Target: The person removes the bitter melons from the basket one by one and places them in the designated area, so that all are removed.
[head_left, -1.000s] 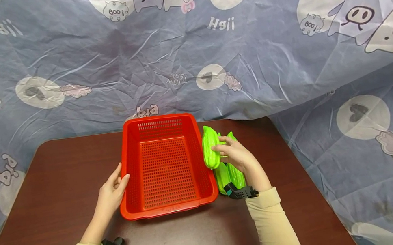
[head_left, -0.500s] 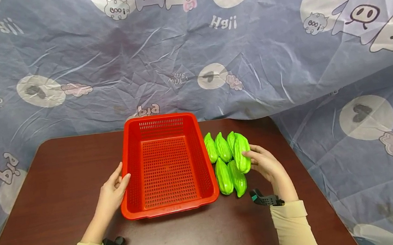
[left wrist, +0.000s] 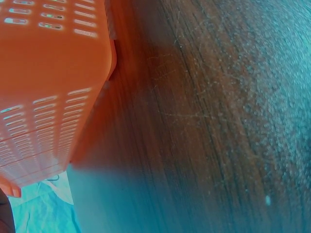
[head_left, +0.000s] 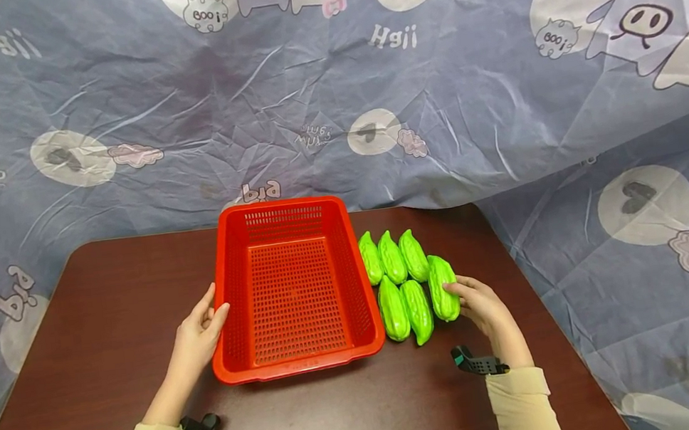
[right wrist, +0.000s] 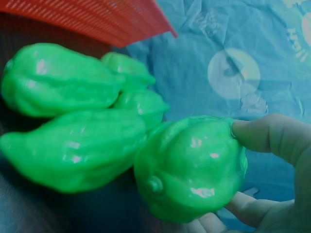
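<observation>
A red slotted plastic basket (head_left: 301, 365) stands on the table. My left hand (head_left: 197, 337) grips its left rim, the thumb over the edge and the fingers outside. In the left wrist view the basket's wall (left wrist: 53, 63) fills the upper left. With my right hand (head_left: 490, 312) I hold a bright green ridged bitter gourd (head_left: 443, 292) between thumb and fingers, at the right end of the near row. Seen from the right wrist, the held gourd (right wrist: 189, 167) is end-on, close beside another bitter gourd (right wrist: 77, 150). Whether it touches the table I cannot tell.
Between the basket and my right hand lie several more bitter gourds (head_left: 392, 258) in two rows. The brown table (head_left: 344, 423) extends left, right and in front of the basket. Behind it hangs a blue-grey printed cloth (head_left: 229, 114).
My right hand has carried the bitter gourd rightward from beside the basket's rim, over the others, and down to the right end of the near row. My left hand stays on the basket.
</observation>
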Motion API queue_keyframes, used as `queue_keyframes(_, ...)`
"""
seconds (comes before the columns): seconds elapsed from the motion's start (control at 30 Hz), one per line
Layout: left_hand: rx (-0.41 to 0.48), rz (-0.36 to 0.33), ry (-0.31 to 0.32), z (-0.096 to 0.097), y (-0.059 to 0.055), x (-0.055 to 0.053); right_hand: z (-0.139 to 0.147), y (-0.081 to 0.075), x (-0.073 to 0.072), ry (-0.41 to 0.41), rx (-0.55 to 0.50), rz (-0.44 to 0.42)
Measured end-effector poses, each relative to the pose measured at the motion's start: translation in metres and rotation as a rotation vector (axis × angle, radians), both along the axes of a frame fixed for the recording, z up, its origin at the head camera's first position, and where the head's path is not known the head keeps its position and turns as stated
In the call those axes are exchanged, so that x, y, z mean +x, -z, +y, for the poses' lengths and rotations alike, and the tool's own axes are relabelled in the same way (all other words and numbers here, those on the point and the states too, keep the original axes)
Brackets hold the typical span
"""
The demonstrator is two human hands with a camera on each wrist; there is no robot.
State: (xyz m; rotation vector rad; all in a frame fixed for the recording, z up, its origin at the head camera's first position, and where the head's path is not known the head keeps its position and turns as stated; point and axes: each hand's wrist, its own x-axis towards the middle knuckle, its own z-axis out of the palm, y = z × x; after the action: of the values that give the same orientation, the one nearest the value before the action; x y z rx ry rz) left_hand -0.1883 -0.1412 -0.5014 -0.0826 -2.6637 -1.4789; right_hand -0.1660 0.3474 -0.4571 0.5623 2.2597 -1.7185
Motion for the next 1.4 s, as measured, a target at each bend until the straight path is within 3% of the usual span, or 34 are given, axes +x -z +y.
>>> queue_keyframes(0.33, 0.003, -0.003, 0.000, 0.000, -0.001, -0.001, 0.008, 0.018, 0.010, 0.029, 0.018, -0.045)
queue_keyframes(0.77, 0.010, -0.017, 0.006, 0.000, -0.002, -0.001, 0.012, 0.040, 0.016, -0.001, 0.045, -0.053)
queue_keyframes(1.4, 0.004, -0.015, 0.013, -0.001, -0.001, -0.001, 0.006, 0.046, 0.015, -0.023, 0.080, -0.059)
